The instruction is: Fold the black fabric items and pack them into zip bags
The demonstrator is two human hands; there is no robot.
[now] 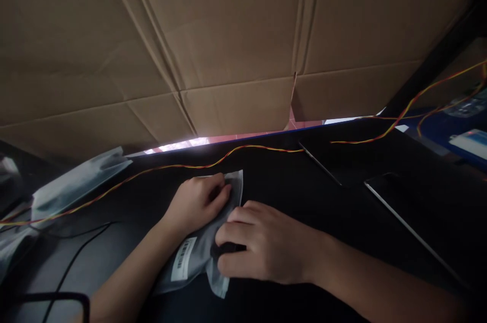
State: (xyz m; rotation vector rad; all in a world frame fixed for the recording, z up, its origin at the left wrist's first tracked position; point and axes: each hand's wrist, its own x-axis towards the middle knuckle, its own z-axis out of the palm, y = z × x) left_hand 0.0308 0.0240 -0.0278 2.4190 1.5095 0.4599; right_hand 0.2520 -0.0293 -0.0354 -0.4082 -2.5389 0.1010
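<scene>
A greyish translucent plastic bag (202,248) lies on the black table (281,186), with a white barcode label (183,259) near its lower left. My left hand (198,205) presses on the bag's upper part, fingers curled and closed on it. Over the bag's right edge, my right hand (262,242) pinches the plastic between thumb and fingers. A dark patch shows between those fingers; whether it is an object or shadow I cannot tell. The bag is creased and bent up under the right hand, and its contents cannot be made out.
A cardboard sheet (236,34) stands behind the table. Red and yellow twisted wire (243,147) runs across the back. Another plastic bag (79,181) lies at left, near a black cable (76,257). Two dark flat panels, one nearer (418,221), one farther (323,155), lie at right.
</scene>
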